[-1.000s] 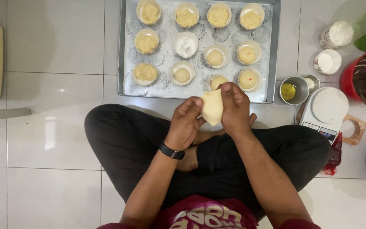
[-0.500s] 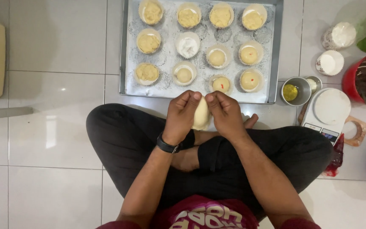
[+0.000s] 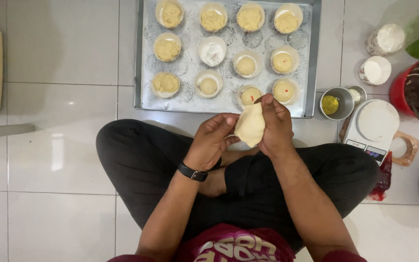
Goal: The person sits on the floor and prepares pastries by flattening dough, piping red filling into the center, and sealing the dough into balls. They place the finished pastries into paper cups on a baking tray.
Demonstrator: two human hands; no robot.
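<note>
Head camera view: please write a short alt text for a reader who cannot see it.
A person sitting cross-legged on a tiled floor holds a pale dough piece between the left hand and right hand. Ahead lies a metal baking tray of filled paper cups, with a kitchen scale at right.

Home kitchen floor — white tiles, baking tray, kitchen scale.

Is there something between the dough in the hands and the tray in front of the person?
Nothing visible does. The dough is pinched between the left hand and right hand, just short of the tray. Its near edge lies directly ahead; the metal cup stands off to the right.
</note>
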